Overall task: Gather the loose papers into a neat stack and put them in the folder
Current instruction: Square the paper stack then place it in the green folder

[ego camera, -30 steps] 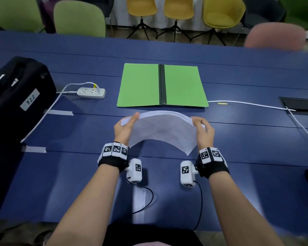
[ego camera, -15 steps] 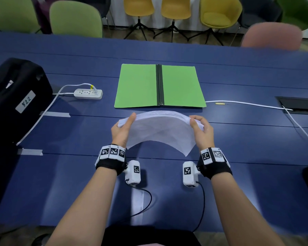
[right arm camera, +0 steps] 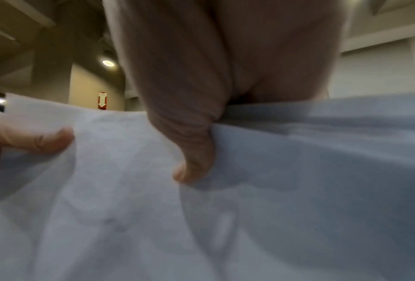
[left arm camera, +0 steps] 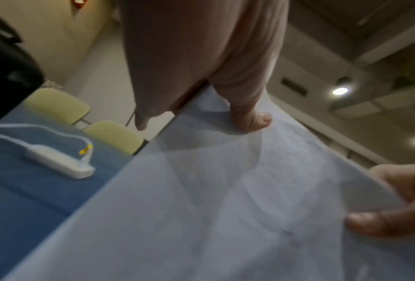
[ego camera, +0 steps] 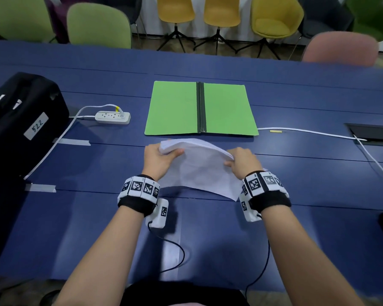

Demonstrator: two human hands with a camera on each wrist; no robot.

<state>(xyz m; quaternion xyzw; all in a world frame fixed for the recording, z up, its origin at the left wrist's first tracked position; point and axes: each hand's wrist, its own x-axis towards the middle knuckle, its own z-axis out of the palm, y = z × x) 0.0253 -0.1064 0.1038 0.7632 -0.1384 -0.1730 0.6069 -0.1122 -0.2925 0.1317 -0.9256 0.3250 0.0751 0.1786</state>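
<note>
A stack of white papers (ego camera: 199,164) is held on edge above the blue table, just in front of the open green folder (ego camera: 175,107). My left hand (ego camera: 158,159) grips the stack's left end, thumb (left arm camera: 252,117) on the near face. My right hand (ego camera: 241,162) grips the right end, thumb (right arm camera: 194,165) pressed on the sheets (right arm camera: 297,190). The stack bows upward between the hands, and its lower edge hangs near the table. The folder lies flat, its black spine (ego camera: 201,107) running down the middle and both leaves bare.
A white power strip (ego camera: 112,117) with its cable lies left of the folder. A black case (ego camera: 20,120) labelled 522 stands at the far left. A white cable (ego camera: 307,132) runs right to a table hatch (ego camera: 374,134). Chairs line the far edge.
Both hands have turned the stack and shifted their hold on its ends; the left end now sits higher and the right hand has dropped slightly. The folder has not moved.
</note>
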